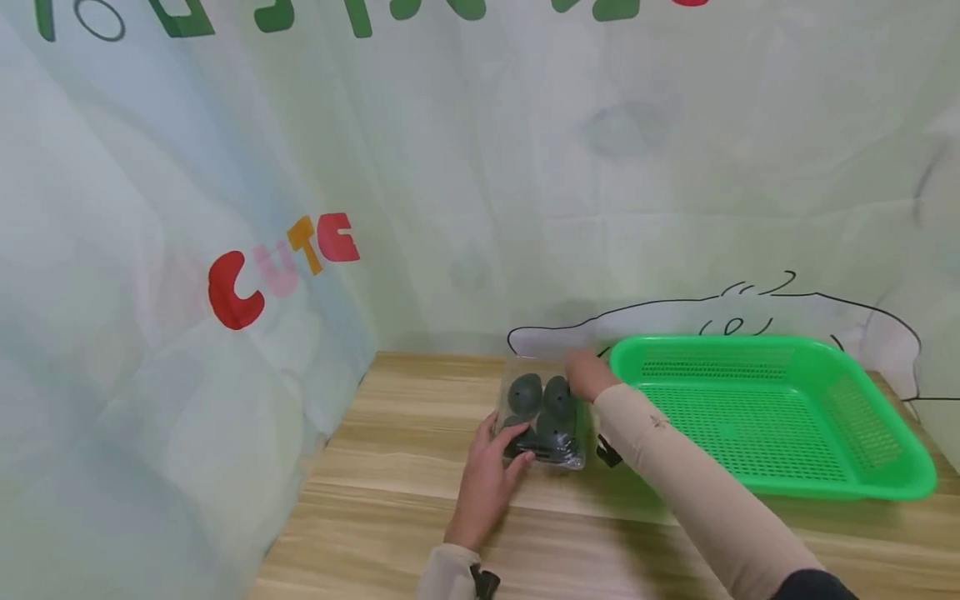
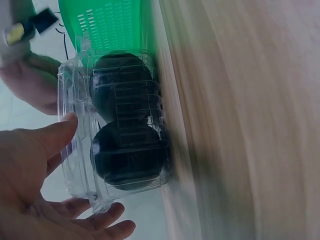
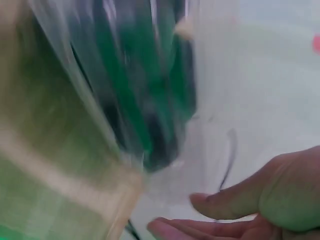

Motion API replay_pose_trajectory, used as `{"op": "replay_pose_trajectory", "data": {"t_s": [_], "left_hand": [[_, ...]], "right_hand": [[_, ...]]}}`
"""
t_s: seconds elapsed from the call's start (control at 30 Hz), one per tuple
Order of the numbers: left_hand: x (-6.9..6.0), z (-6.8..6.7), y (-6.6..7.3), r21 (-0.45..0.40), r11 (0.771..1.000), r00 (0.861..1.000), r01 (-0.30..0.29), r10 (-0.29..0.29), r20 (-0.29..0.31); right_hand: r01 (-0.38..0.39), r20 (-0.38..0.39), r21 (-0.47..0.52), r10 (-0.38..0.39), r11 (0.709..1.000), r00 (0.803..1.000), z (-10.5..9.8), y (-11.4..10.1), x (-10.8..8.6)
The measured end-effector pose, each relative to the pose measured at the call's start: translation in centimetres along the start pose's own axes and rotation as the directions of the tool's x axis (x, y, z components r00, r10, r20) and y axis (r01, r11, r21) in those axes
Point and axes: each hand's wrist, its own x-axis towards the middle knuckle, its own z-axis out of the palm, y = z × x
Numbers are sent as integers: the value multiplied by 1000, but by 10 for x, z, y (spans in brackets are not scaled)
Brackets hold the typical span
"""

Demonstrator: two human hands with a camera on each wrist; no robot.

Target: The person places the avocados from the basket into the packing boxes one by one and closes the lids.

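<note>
A clear plastic clamshell box with several dark green oval fruits, which look like avocados, stands on the wooden table. My left hand grips its near left corner. In the left wrist view the thumb lies against the lid and the other fingers reach round the side. My right hand is at the far right corner of the box, its fingers mostly hidden in the head view. The right wrist view, which is blurred, shows the right thumb and fingers loosely extended beside the box, nothing visible between them.
A green plastic basket with a perforated bottom stands just right of the box, partly behind my right forearm. Behind the wooden table hangs a printed cloth, which also covers the left side.
</note>
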Motion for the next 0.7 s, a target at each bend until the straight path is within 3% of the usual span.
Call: {"op": "replay_pose_trajectory", "data": {"t_s": [0.13, 0.27, 0.33, 0.43, 0.5, 0.53, 0.6, 0.63, 0.7], "left_hand": [[2, 1, 1, 10, 1000, 1000, 9, -9, -7], [4, 3, 1, -1, 1000, 1000, 19, -19, -4], [4, 5, 0, -1, 1000, 1000, 14, -14, -10], [1, 7, -1, 5, 1000, 1000, 15, -15, -22], [-1, 8, -1, 6, 1000, 999, 16, -16, -34], [-1, 8, -2, 7, 1000, 999, 19, -19, -38], [0, 9, -1, 8, 1000, 999, 22, -22, -45], [1, 9, -1, 10, 1000, 999, 21, -20, -48], [5, 11, -1, 16, 1000, 998, 9, -8, -61]], "right_hand": [[92, -91, -41, -96, 995, 991, 18, -12, -37], [69, -211, -11, -70, 998, 975, 46, -17, -69], [52, -296, -3, -50, 999, 954, 61, -16, -82], [64, -446, 39, -40, 997, 894, 82, -12, -97], [54, -478, 122, 11, 991, 878, 93, -9, -104], [52, -477, 185, 43, 981, 878, 97, -8, -106], [32, -424, 342, 124, 939, 897, 101, -6, -108], [23, -388, 423, 158, 906, 908, 101, -5, -107], [6, -306, 590, 217, 807, 927, 100, -2, -105]]}}
